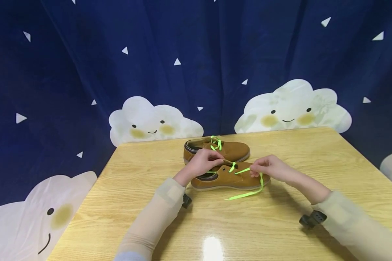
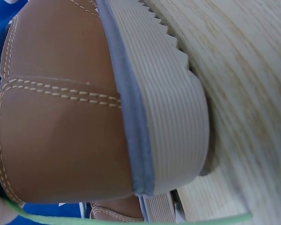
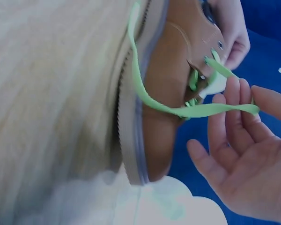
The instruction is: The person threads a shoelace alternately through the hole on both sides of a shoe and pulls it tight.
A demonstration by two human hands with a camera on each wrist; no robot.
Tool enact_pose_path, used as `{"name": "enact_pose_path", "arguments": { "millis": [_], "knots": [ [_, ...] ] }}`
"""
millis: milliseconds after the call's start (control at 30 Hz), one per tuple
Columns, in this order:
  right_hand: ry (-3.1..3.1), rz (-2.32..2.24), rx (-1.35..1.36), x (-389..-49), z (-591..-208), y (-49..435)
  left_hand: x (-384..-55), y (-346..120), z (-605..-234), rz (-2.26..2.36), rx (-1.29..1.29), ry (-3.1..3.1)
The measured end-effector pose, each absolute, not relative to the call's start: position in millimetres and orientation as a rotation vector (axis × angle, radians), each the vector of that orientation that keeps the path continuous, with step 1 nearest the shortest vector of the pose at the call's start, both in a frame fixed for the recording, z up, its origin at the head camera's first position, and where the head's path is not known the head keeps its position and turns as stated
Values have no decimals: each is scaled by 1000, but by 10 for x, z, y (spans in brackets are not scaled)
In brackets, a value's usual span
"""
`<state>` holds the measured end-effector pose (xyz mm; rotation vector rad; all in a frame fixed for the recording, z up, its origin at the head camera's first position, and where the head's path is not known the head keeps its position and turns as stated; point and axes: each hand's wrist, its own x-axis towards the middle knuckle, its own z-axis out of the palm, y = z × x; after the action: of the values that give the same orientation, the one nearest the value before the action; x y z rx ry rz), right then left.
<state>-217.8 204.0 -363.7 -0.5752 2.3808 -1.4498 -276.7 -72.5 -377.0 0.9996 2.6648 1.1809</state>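
A brown lace-up shoe (image 1: pixel 212 183) lies on the table with its toe to the right. My left hand (image 1: pixel 203 162) grips it at the tongue and the edge of its opening. To the right, over the toe, my right hand (image 1: pixel 268 167) pinches a bright green shoelace (image 3: pixel 201 111) between thumb and fingers. That lace runs taut from an eyelet to the fingers, and its loose end hangs down across the shoe's side onto the table. Close in the left wrist view is the shoe's heel (image 2: pixel 61 140), with another stretch of green lace (image 2: pixel 84 219) trailing below it.
Just behind stands the matching brown shoe (image 1: pixel 236 150), its green lace (image 1: pixel 216 143) tangled on top. Both sit on a wooden table (image 1: pixel 143 166). A dark blue curtain (image 1: pixel 196 47) with white clouds and triangles hangs along the table's far edge.
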Motion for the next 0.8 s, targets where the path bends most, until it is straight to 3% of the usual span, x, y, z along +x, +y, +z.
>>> {"name": "enact_pose_path", "arguments": {
  "millis": [800],
  "knots": [
    [2763,-1330,-456,-2217,-3219,2700,-2757,-733,-3768,1183,1003,2662]
  ]
}}
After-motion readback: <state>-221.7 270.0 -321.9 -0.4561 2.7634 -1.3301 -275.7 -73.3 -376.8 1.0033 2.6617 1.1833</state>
